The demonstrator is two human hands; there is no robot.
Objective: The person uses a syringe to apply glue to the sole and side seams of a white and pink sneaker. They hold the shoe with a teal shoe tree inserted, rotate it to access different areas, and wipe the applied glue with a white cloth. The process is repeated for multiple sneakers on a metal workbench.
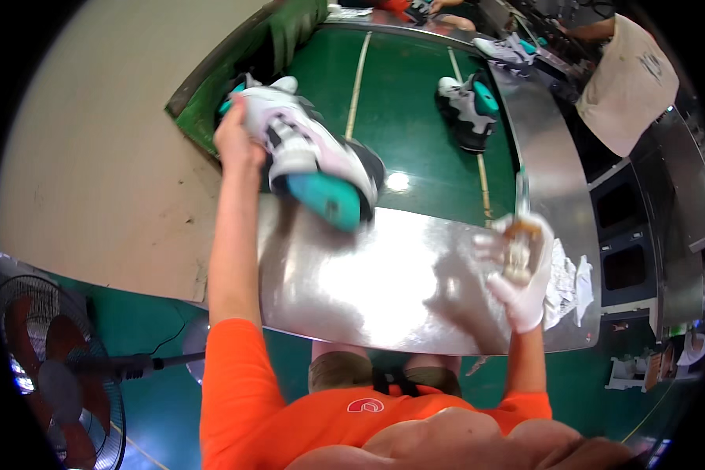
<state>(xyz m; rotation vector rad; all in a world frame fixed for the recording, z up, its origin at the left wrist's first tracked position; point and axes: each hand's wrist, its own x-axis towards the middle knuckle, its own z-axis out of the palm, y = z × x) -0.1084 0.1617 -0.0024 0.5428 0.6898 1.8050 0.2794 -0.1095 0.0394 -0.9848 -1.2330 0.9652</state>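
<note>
- My left hand (235,133) holds a sneaker (313,153) up over the far left corner of the shiny metal table (368,282). My fingers are closed tight around its heel end.
- The sneaker is white, grey and pink, and its teal sole points down at the table.
- I think it is light and a bit bendy on top, but firm at the sole. The heel looks like a good place to grab (it should not squash there).
- The sole looks smooth, so I think it could slip if I held it only there.
- My right hand (521,270) wears a white glove, near the right edge of the table. Its fingers are curled around a small brush (522,205) with a thin handle that sticks up.
- Some crumpled white paper (568,282) lies at the right edge, just beside my gloved hand.
- A second sneaker (470,110) of the same colours sits on the green belt (403,117) past the table's far edge.
- I see no boxes, labels or signs on the table.
</note>
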